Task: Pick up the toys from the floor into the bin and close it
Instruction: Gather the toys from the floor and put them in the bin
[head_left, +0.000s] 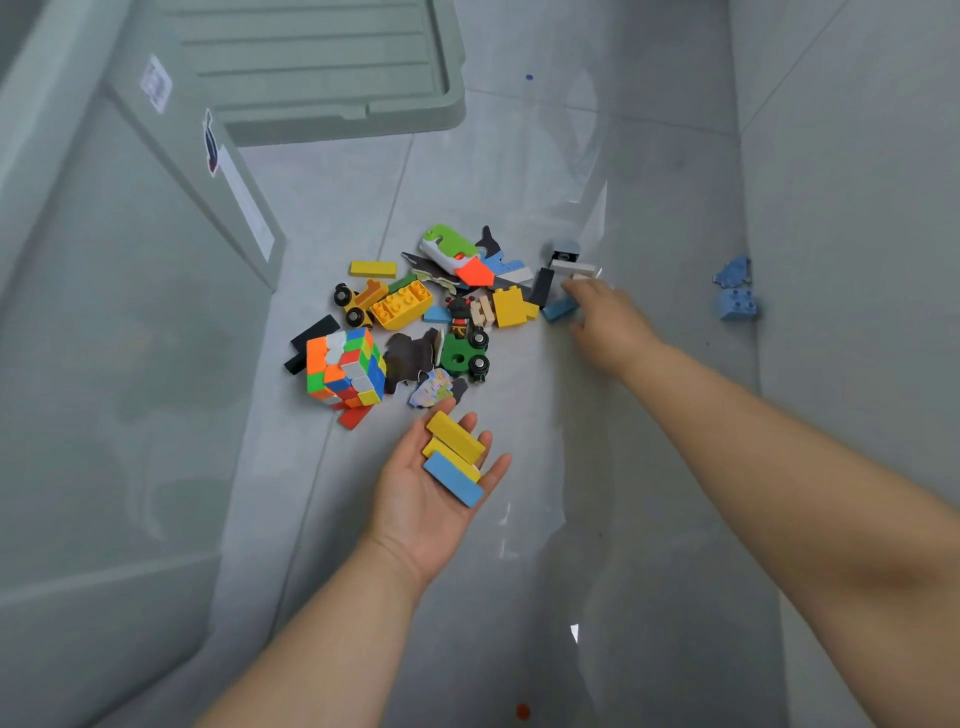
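Grey floor holds bright toys (410, 322); left hand (431, 499) cradles three blocks (454, 457) palm-up, right hand (608, 322) pinches a blue block (558, 310).

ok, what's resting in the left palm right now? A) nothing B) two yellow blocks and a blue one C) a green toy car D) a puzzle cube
B: the left hand lies open, palm up, with two yellow blocks and a blue block stacked across it.
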